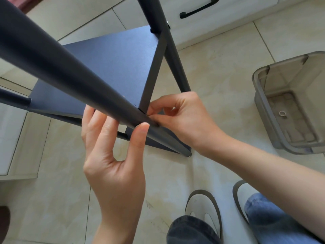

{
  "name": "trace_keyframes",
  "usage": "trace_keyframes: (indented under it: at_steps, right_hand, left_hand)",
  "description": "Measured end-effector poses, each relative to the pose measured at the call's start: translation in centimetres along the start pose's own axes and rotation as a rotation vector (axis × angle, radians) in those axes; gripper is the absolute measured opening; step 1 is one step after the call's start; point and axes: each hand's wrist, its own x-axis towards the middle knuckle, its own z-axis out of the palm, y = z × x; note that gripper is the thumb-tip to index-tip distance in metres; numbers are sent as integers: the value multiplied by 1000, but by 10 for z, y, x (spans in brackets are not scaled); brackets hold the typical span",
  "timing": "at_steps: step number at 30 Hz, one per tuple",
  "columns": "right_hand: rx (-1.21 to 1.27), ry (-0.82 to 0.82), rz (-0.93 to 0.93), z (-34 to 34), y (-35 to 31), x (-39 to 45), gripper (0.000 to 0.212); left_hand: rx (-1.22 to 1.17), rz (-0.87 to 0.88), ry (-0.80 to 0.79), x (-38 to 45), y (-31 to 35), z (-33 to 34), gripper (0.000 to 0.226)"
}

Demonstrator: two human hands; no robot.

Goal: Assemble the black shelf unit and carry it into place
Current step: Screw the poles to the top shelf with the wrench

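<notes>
The black shelf unit (112, 64) stands on the tiled floor and I look down through it. Its near post (58, 67) runs from the upper left down to a foot on the floor. A dark shelf board (114, 59) sits between the posts, and a second post (168, 50) rises at the back right. My left hand (112, 155) holds the near post, fingers behind it and thumb pressing on its front. My right hand (182, 118) pinches something small at the joint where the board's corner meets that post; the fingers hide it.
A grey plastic bin (292, 106) with a small ring inside stands on the floor at the right. White cabinets with a black handle (198, 9) line the back. A low white unit (14, 138) sits at the left. My two slippered feet (204, 208) are at the bottom.
</notes>
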Motion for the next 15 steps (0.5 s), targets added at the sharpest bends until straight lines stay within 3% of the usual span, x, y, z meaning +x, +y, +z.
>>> trace_keyframes:
  at_steps: [5, 12, 15]
  right_hand:
    - [-69, -22, -20, 4, 0, 7, 17]
    - [-80, 9, -11, 4, 4, 4, 21]
    - [-116, 27, 31, 1, 13, -2, 15]
  left_hand:
    - [-3, -4, -13, 1, 1, -1, 28]
    - [27, 26, -6, 4, 7, 3, 25]
    - [68, 3, 22, 8, 11, 7, 37]
